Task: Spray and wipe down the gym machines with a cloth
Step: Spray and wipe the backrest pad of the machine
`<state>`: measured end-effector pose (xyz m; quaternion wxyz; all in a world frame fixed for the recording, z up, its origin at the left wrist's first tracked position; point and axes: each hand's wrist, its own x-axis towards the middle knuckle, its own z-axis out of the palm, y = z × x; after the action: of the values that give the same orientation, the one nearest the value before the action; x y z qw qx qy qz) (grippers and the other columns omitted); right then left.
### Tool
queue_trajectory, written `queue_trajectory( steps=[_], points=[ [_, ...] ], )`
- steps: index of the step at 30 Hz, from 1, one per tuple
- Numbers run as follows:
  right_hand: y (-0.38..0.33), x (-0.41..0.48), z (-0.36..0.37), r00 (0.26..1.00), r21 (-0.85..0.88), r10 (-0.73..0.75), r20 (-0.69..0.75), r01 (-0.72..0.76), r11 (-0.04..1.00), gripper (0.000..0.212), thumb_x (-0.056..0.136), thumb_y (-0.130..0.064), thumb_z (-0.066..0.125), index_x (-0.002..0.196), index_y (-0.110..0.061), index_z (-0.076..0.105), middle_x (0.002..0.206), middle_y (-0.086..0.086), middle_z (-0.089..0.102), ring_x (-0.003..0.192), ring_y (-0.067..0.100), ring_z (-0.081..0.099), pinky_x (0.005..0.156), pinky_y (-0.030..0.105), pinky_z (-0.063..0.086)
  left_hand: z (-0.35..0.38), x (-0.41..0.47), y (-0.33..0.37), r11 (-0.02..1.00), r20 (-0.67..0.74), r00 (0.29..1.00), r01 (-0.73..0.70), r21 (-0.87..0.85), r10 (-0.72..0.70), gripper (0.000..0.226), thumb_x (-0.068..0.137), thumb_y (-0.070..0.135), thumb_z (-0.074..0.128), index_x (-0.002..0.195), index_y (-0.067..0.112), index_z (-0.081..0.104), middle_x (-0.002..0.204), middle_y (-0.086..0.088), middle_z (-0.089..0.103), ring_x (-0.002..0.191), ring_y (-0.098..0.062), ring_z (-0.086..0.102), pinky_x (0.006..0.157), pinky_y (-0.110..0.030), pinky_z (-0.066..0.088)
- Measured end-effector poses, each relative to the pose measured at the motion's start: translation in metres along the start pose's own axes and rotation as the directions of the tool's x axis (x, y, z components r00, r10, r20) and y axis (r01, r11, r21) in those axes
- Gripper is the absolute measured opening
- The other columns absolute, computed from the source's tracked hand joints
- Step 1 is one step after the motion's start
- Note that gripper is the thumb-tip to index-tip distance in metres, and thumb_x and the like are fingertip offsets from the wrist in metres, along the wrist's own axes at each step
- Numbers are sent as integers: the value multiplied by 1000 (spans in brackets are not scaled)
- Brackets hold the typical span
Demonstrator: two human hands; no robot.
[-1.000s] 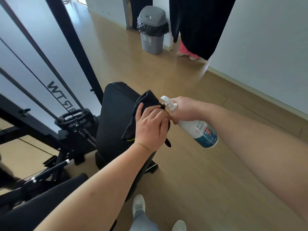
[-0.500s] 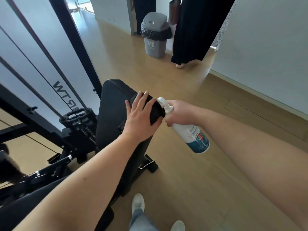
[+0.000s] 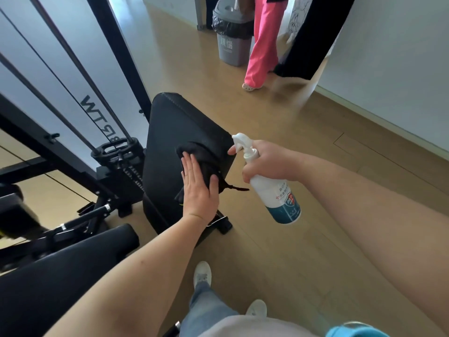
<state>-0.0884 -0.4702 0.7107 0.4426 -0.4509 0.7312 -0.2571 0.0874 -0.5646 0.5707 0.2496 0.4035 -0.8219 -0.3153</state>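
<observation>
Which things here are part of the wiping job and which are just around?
In use: crumpled black cloth, left hand, white plastic spray bottle, right hand, black padded seat.
Just around: grey lidded plastic bin, person in pink trousers.

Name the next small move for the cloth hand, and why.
Probably sweep the left hand and cloth across the black pad: the hand presses the cloth flat near the pad's right edge, much bare pad beyond. The right hand grips the spray bottle.

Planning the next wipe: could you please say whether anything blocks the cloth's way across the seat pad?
Nothing visible: the left hand presses the black cloth on the black padded seat, bare beyond it.
</observation>
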Motion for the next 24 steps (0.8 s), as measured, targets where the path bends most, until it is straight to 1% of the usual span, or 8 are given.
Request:
queue_trajectory(
  steps=[2, 4, 7, 9, 15, 19, 21, 24],
  points=[
    [2, -2, 1, 1000, 4, 4, 11, -4, 1000, 57, 83, 0, 71, 128, -33, 60, 82, 5, 63, 71, 20, 65, 62, 33, 58, 1, 1, 8, 997, -12, 998, 62, -41, -63, 81, 97, 55, 17, 162, 14, -11, 169, -2, -19, 152, -7, -25, 128, -42, -9],
    [3, -4, 5, 999, -22, 20, 35, -19, 1000, 52, 83, 0, 70, 124, -31, 60, 81, 3, 63, 70, 20, 66, 60, 31, 57, -2, 9, 22, 997, -7, 998, 56, -60, -57, 78, 100, 51, 17, 161, 12, -11, 170, -5, -19, 154, -12, -22, 127, -44, -11],
    [6, -3, 11, 997, -65, 49, 61, -45, 997, 40, 80, -6, 73, 109, -30, 61, 82, 4, 63, 72, 22, 65, 65, 37, 55, -11, 26, 40, 995, -1, 996, -95, 9, 95, 78, 102, 50, 19, 161, 10, -11, 170, -8, -20, 156, -18, -22, 126, -41, -16],
    [7, -3, 16, 996, -64, 64, 70, -60, 996, 36, 80, -7, 74, 107, -26, 59, 83, 6, 63, 72, 23, 65, 63, 37, 54, -12, 32, 42, 989, -9, 990, -142, 43, 143, 79, 103, 50, 24, 161, 10, -12, 169, -8, -21, 155, -19, -23, 125, -40, -16],
    [16, -6, 34, 989, -27, 120, 82, -118, 993, 33, 80, -8, 77, 102, -25, 59, 85, 7, 65, 75, 24, 67, 67, 38, 58, 1, 11, 28, 1000, -9, 1000, 24, -4, -24, 80, 106, 46, 30, 160, 7, -13, 169, -11, -22, 156, -21, -21, 127, -42, -11],
    [15, -11, 44, 986, 1, 129, 105, -129, 992, 35, 81, -7, 76, 97, -35, 61, 83, 7, 68, 75, 23, 68, 66, 37, 58, -2, -3, 12, 997, 44, 996, 74, 8, -74, 78, 109, 41, 33, 160, 5, -13, 169, -13, -21, 156, -22, -20, 128, -44, -8],
    [13, -10, 47, 984, 31, 127, 124, -132, 991, 33, 80, -6, 75, 100, -31, 64, 81, 8, 68, 73, 24, 69, 67, 39, 59, -6, -3, 12, 997, 48, 996, 77, 21, -77, 76, 109, 41, 32, 161, 7, -12, 169, -12, -19, 156, -22, -19, 127, -41, -11],
    [4, -7, 51, 982, 102, 133, 134, -147, 984, 25, 82, 0, 71, 100, -16, 62, 77, 8, 70, 74, 27, 68, 71, 41, 59, -10, 4, 16, 993, 48, 993, 104, 53, -107, 75, 109, 42, 29, 161, 7, -12, 169, -12, -19, 156, -25, -19, 125, -42, -14]
  ],
)
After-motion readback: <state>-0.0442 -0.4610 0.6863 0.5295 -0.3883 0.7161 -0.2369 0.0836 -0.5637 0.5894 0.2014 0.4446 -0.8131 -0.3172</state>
